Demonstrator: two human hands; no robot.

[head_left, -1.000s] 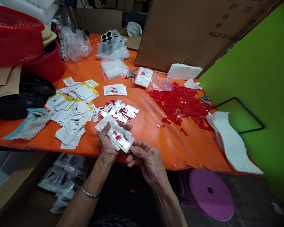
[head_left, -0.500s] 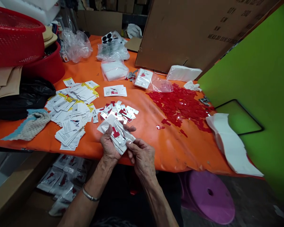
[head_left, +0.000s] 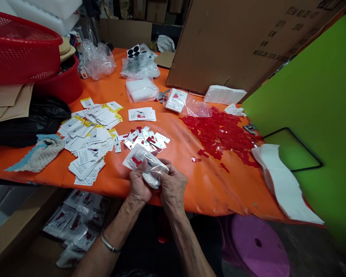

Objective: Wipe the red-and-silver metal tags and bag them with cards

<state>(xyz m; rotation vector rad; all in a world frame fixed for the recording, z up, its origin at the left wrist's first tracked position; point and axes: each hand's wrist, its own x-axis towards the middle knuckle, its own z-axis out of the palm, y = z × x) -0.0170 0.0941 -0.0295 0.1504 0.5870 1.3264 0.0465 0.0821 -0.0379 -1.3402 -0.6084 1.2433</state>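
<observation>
The left hand (head_left: 140, 182) and right hand (head_left: 173, 188), spread apart a moment ago, have now closed in and clench a clear plastic packet (head_left: 151, 169) between them, bunching it over the front edge of the orange-covered desk (head_left: 213, 192). A red-marked white card (head_left: 136, 161) shows inside the packet. Just beyond lie scattered small silver-and-red cards (head_left: 142, 138), with white printed leaflets (head_left: 86, 154) to the left and a heap of flat red plastic pieces (head_left: 219, 134) to the right.
</observation>
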